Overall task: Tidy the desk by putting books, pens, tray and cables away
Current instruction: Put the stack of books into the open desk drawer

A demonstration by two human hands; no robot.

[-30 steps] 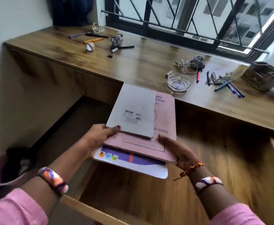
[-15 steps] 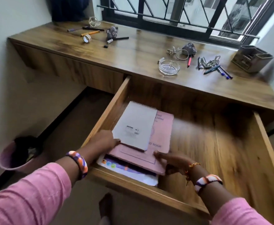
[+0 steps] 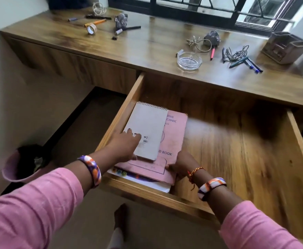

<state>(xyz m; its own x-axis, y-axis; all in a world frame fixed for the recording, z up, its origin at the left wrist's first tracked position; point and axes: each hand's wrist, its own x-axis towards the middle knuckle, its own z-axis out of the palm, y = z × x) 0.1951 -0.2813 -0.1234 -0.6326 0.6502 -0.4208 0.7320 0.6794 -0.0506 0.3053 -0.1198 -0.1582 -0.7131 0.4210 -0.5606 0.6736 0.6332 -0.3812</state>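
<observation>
A stack of three books lies in the left part of the open wooden drawer (image 3: pixel 237 150): a grey spiral notepad (image 3: pixel 148 130) on top, a pink record book (image 3: pixel 174 133) under it, and a white and purple book (image 3: pixel 143 179) at the bottom. My left hand (image 3: pixel 124 147) rests with straight fingers on the notepad's near left corner. My right hand (image 3: pixel 180 163) holds the pink book's near right edge, its fingers under the book. On the desk (image 3: pixel 147 45) lie a glass tray (image 3: pixel 189 61), several pens (image 3: pixel 249 62) and a tangle of grey cable (image 3: pixel 237 53).
At the desk's far left lie a tape roll (image 3: pixel 91 29), markers (image 3: pixel 96 21) and a crumpled paper ball (image 3: pixel 121 20). A second paper ball (image 3: pixel 212 37) and a cord loop (image 3: pixel 200 44) lie mid-right. A brown organiser (image 3: pixel 285 47) stands far right. A pink bin (image 3: pixel 27 164) sits on the floor.
The stack went down from above the drawer into its left side. My left hand slid forward onto the notepad, and the stack lies deeper in the drawer.
</observation>
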